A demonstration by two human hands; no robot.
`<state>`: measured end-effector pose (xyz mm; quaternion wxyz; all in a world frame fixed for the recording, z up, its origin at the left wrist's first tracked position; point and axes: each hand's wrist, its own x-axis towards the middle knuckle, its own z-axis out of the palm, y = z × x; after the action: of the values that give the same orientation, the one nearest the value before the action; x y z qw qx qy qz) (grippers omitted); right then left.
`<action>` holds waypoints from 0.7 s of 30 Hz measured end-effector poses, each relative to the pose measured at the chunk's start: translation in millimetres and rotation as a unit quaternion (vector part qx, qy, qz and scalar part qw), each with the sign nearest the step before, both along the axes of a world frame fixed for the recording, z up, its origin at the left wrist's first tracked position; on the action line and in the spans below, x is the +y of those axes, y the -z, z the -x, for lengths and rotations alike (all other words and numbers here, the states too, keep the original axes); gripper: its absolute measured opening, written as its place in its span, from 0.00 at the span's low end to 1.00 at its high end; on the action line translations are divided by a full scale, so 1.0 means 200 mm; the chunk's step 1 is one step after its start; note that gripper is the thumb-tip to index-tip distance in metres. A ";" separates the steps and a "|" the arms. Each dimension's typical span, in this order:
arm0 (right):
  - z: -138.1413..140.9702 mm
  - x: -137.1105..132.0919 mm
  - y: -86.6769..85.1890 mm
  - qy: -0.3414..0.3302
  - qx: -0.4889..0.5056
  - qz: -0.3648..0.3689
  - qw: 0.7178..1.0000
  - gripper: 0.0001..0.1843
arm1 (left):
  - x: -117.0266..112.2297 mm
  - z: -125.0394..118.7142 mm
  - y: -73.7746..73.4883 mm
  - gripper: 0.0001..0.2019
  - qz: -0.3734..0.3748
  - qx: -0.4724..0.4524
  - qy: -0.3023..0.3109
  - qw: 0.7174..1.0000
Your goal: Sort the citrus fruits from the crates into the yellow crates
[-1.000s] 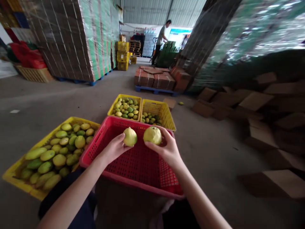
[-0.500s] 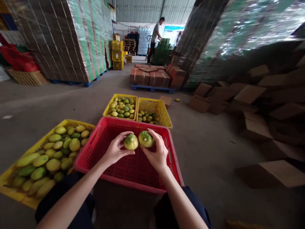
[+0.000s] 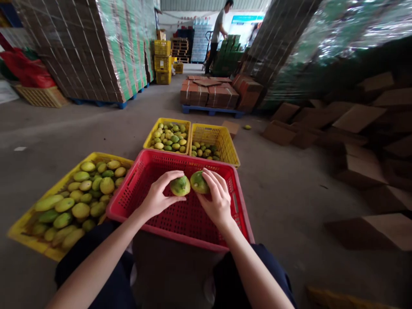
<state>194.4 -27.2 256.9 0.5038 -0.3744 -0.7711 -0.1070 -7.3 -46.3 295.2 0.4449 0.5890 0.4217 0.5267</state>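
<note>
Above the red crate (image 3: 141,161), my left hand (image 3: 160,189) grips a yellow-green lemon (image 3: 180,186) between thumb and fingers. My right hand (image 3: 217,195) is closed around a second, greener lemon (image 3: 198,183), its fingertips over the top. The two lemons are side by side, very close together, their ends facing me. What I see of the red crate's slotted floor beneath them holds nothing. To the left, a yellow crate (image 3: 21,234) is full of green and yellow lemons (image 3: 80,210).
Beyond the red crate stand two yellow crates (image 3: 238,159) with lemons. Flattened cartons (image 3: 193,94) lie on a blue pallet (image 3: 210,111). Cardboard boxes (image 3: 363,165) spread along the right. Wrapped pallet stacks (image 3: 119,56) flank the aisle, where a person (image 3: 220,25) stands by green boxes.
Both lemons have been turned in my fingers and their ends now point differently. The camera view has tilted down and shifted left, so the scene sits higher and further right.
</note>
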 end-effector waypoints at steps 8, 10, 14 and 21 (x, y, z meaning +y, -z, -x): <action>0.01 0.01 0.02 -0.022 -0.028 0.024 0.999 0.35 | -0.01 0.05 0.01 0.24 -0.030 0.040 0.011 0.999; 0.02 0.00 0.02 -0.029 -0.017 0.042 0.999 0.32 | -0.01 0.06 0.01 0.25 -0.009 0.033 0.004 0.999; 0.04 -0.01 0.00 -0.054 0.084 0.177 0.979 0.32 | 0.01 0.07 0.05 0.28 0.072 -0.006 0.006 0.997; 0.17 -0.02 0.02 -0.214 0.430 0.588 0.650 0.30 | 0.06 0.03 0.10 0.22 0.336 -0.211 -0.026 0.918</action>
<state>161.3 -31.2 252.7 0.4619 -0.4208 -0.4280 0.6530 -13.4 -33.7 275.2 0.6815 0.2689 0.4853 0.4772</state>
